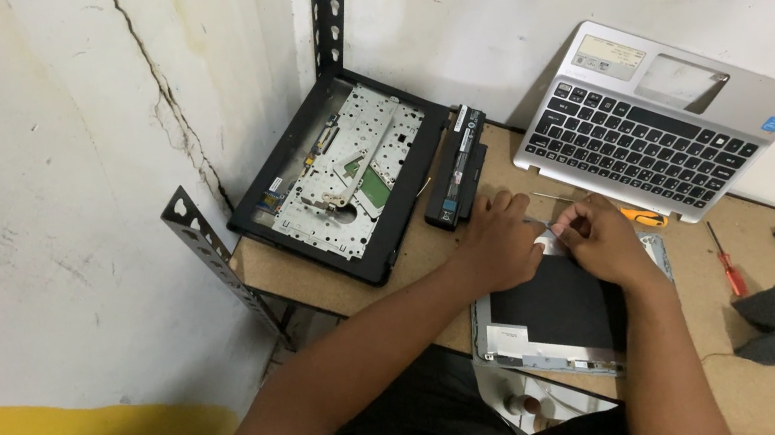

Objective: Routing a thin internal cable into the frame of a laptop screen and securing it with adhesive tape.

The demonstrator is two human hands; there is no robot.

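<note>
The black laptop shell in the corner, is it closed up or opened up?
Opened up. The black laptop shell lies with no keyboard or cover, its bare metal plate exposed. A black battery lies apart beside it.

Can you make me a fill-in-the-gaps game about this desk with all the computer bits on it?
1. Both hands, the left hand and the right hand, meet over a flat ____ panel.
2. The silver keyboard leans against the ____.
3. The screwdriver right of the hands has a ____ handle.
4. The long black battery lies between the keyboard and the opened black ____.

Missing words: black; wall; red; laptop base
</note>
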